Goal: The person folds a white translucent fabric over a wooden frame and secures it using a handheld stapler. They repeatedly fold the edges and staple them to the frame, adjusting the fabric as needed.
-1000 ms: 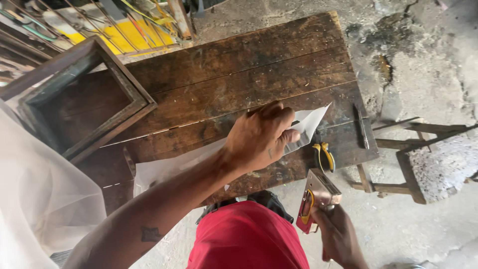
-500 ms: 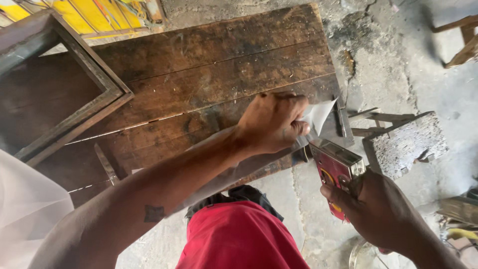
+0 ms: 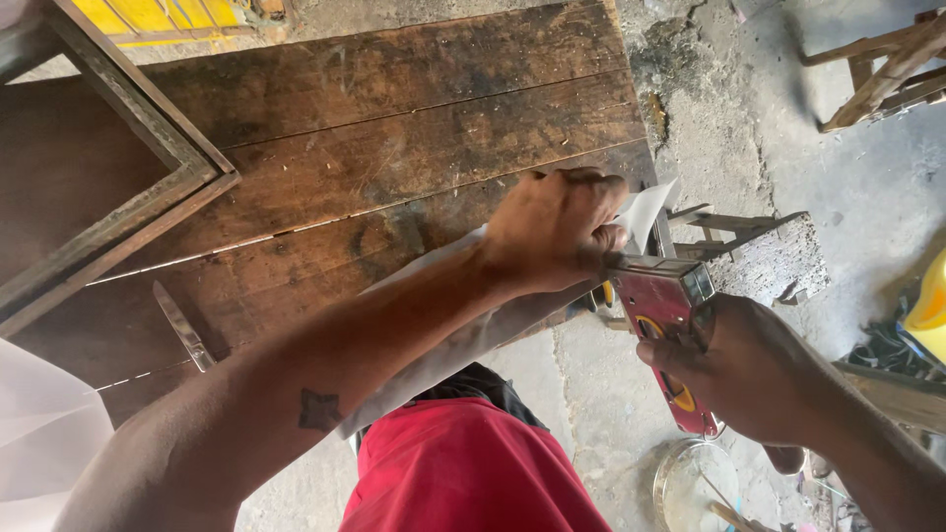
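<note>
My left hand [image 3: 557, 227] presses a thin white sheet [image 3: 645, 209] down on the near right corner of a dark plank table [image 3: 394, 148], fingers curled over the edge. My right hand [image 3: 739, 379] grips a red staple gun [image 3: 662, 300]. The gun's metal nose sits against the table edge, just below my left fingers. The sheet runs under my left forearm and hangs off the table's edge.
A wooden frame [image 3: 148, 158] lies on the table's left part, and a metal blade [image 3: 182, 330] lies near its front edge. More white sheet [image 3: 39, 433] is at lower left. On the concrete floor are a clear tub [image 3: 695, 483] and a rough block [image 3: 778, 261].
My right hand has raised the staple gun from below the table up to the edge beside my left hand. My left hand stays on the sheet.
</note>
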